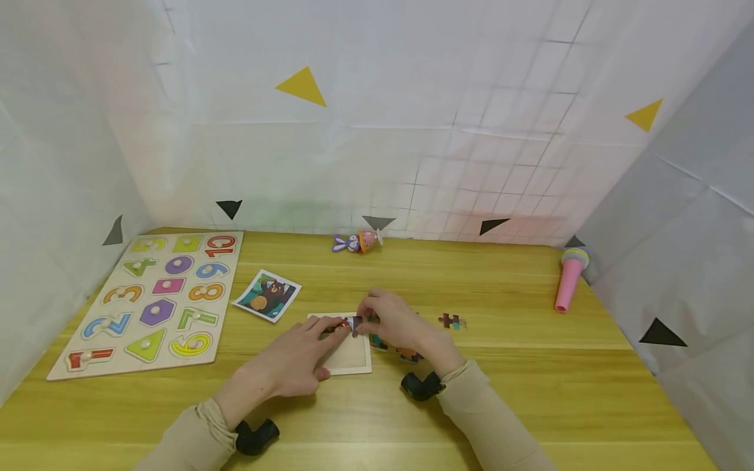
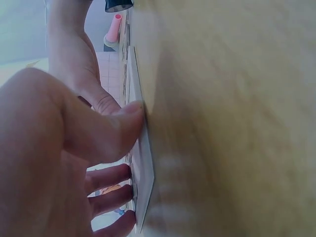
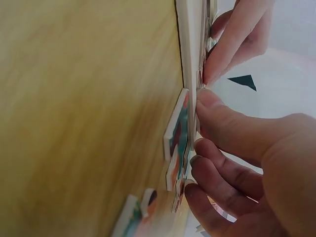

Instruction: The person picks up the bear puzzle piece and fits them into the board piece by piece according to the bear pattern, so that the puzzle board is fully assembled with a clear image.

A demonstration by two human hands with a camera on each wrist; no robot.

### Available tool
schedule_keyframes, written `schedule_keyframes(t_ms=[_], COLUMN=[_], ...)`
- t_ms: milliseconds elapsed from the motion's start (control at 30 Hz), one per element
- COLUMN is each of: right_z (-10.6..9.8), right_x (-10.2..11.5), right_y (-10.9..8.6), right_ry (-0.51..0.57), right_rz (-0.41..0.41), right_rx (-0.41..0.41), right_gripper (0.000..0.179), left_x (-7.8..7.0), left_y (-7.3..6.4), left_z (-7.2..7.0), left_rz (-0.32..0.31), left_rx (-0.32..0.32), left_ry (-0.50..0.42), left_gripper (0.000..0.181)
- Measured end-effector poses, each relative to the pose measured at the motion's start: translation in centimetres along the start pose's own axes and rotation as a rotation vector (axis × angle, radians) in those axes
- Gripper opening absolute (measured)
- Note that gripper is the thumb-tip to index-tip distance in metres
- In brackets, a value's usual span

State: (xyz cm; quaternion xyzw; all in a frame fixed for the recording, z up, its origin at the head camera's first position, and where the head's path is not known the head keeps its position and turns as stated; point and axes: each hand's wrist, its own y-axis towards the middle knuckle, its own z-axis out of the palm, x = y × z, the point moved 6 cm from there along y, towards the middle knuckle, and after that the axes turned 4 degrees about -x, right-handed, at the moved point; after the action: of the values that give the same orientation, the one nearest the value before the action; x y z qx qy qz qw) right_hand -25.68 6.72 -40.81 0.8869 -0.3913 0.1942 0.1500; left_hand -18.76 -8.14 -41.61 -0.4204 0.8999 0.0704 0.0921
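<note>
On the wooden counter (image 1: 530, 392) the white puzzle tray (image 1: 352, 358) lies flat between both hands. The left hand (image 1: 300, 360) presses on the tray with straight fingers. The right hand (image 1: 400, 324) pinches a puzzle piece (image 1: 357, 323) over the tray's far edge, nearer than the left.
</note>
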Motion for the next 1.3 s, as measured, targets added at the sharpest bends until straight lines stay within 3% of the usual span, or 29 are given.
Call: schedule_keyframes(t_ms=[733,1033,1300], right_z=[-0.6,-2.4,-3.2], right_x=[-0.8,-2.7,-4.0], right_y=[0.0,-1.0,-2.0], right_ry=[0.053,0.069,-0.005], right_rz=[-0.003,0.091,0.119], right_rx=[-0.036,-0.074,-0.088], right_gripper=[0.013,0.019,0.024], left_x=[-0.2,-0.4,-0.3], left_y=[0.4,0.4,0.4], left_z=[0.2,0.5,0.6], left_rz=[0.001,0.014,0.003], left_rx=[0.059,0.100,0.118], left_ry=[0.037,-0.041,-0.064], left_gripper=[0.074,0.076,0.075])
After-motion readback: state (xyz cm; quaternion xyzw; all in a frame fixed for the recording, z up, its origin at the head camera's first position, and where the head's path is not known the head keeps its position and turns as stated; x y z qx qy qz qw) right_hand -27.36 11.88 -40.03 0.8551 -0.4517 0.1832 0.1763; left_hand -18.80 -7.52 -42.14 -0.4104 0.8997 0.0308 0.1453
